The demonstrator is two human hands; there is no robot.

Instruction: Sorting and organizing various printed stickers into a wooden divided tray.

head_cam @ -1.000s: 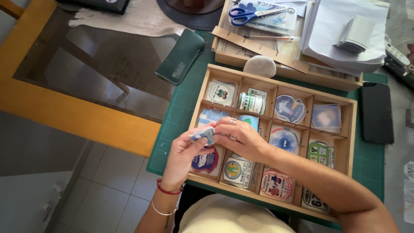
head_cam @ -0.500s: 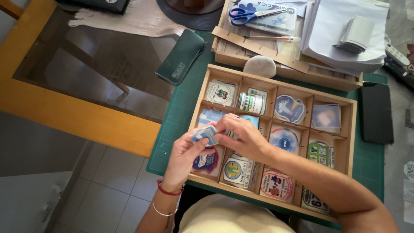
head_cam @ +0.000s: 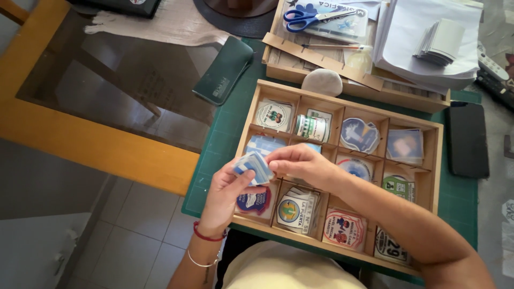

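A wooden tray (head_cam: 342, 105) split into several compartments lies on a green cutting mat (head_cam: 225, 123), each compartment holding a stack of stickers. My left hand (head_cam: 227, 192) grips a small stack of blue-and-white stickers (head_cam: 254, 167) above the tray's left column. My right hand (head_cam: 300, 163) reaches across from the right and pinches the same stack at its right edge with its fingertips. Below my hands, a compartment holds a dark blue and red shield-shaped sticker (head_cam: 251, 202).
A grey stone (head_cam: 322, 82) rests at the tray's far rim. Behind it stands a wooden box with blue scissors (head_cam: 305, 16) and papers (head_cam: 428, 37). A dark green case (head_cam: 224, 69) lies on the glass tabletop, and a black phone (head_cam: 467, 139) at right.
Both hands have stayed over the tray's left column, shifting the sticker stack slightly between the fingers. Nothing else has moved.
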